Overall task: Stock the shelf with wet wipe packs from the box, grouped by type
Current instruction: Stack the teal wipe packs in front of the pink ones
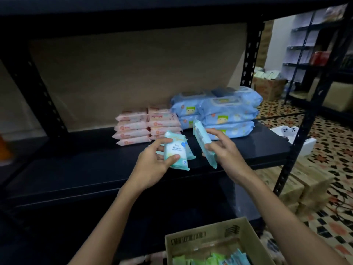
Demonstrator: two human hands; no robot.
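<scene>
Head view: the shelf (95, 169) already carries pink packs (147, 126) at 11 o'clock and large blue packs (221, 111) at 1 o'clock. The box (215, 243) at 6 o'clock still holds more. Left hand (152, 165) fingers clamp a teal pack (176, 153), long axis roughly upright; right hand (223, 150) fingers clamp another teal pack (203, 142) edge-on, tilted.

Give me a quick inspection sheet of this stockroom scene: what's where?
Surface: dark shelf, mostly bare at left.
Job's things: pink packs in two stacks; blue packs stacked beside them; box below holding green packs.
Clutter: nothing seen on the shelf.
Hands: left hand holds teal packs; right hand holds another teal pack on edge.
Cables: dark cord on floor.
Surroundings: tiled floor, cartons, more shelving.
</scene>
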